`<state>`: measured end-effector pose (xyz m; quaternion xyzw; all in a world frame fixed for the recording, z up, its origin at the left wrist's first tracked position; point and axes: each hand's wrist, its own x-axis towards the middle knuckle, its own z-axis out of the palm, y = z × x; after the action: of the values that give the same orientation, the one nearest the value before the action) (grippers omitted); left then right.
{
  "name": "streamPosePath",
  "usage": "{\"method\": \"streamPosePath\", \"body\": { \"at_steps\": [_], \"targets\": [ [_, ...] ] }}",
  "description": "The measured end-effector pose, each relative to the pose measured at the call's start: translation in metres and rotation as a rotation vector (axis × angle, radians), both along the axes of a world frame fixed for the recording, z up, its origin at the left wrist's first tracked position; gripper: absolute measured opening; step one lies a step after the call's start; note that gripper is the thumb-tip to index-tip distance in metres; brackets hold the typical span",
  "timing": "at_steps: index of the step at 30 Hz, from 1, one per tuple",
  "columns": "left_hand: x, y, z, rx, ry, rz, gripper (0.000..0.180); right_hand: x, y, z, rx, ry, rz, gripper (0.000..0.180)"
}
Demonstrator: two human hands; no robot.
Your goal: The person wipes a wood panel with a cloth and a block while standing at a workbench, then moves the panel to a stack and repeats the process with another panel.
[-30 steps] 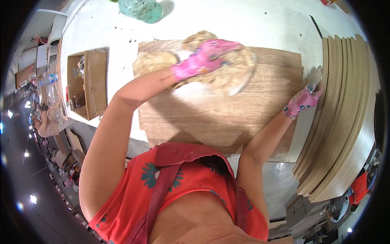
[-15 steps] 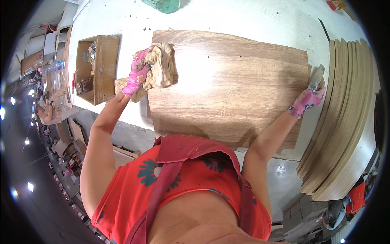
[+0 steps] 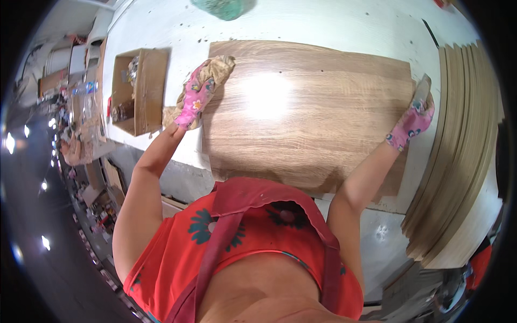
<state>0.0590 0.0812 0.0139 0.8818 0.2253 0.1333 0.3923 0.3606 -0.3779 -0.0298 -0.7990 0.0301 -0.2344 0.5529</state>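
My left hand (image 3: 197, 102), in a pink flowered glove, is closed on a crumpled tan cloth (image 3: 220, 68) at the left edge of a wood-grain board (image 3: 307, 118). Part of the cloth hangs past that edge. My right hand (image 3: 412, 125), gloved the same way, is closed round a flat grey scraper (image 3: 423, 89) at the board's right edge. Its blade points away from me, and its grip is hidden by my fingers. The board lies flat on a white table (image 3: 334, 24), with two small dark holes near its far side.
Left of the cloth stands an open wooden box (image 3: 151, 91) with small items inside. A tall stack of wood-grain panels (image 3: 458, 145) rises close to my right hand. A green bundle (image 3: 223, 8) sits at the far edge, and a thin black strip (image 3: 430, 33) lies far right.
My left hand has swept the cloth a little to the right, and the cloth is more bunched under it. My right hand keeps its place at the board's right edge, still holding the scraper.
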Motion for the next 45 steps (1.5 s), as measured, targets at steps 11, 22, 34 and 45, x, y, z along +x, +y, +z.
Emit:
{"method": "streamPosePath", "body": {
  "at_steps": [11, 22, 34, 45],
  "targets": [
    [0.176, -0.159, -0.008, -0.073, -0.074, -0.533, 0.05, 0.002, 0.005, -0.007, 0.279, -0.032, -0.086, 0.031],
    [0.262, -0.251, -0.01, 0.175, -0.18, -0.585, 0.053, 0.004, 0.001, -0.001, -0.327, 0.206, -0.299, 0.042],
    [0.268, -0.257, -0.006, 0.237, -0.197, -0.582, 0.051, 0.003, 0.017, 0.055, -0.731, 0.473, -0.087, 0.062],
    [0.269, -0.256, -0.009, 0.217, -0.214, -0.598, 0.051, -0.12, -0.07, 0.06, -0.786, 0.728, -0.121, 0.058]
  ]
}}
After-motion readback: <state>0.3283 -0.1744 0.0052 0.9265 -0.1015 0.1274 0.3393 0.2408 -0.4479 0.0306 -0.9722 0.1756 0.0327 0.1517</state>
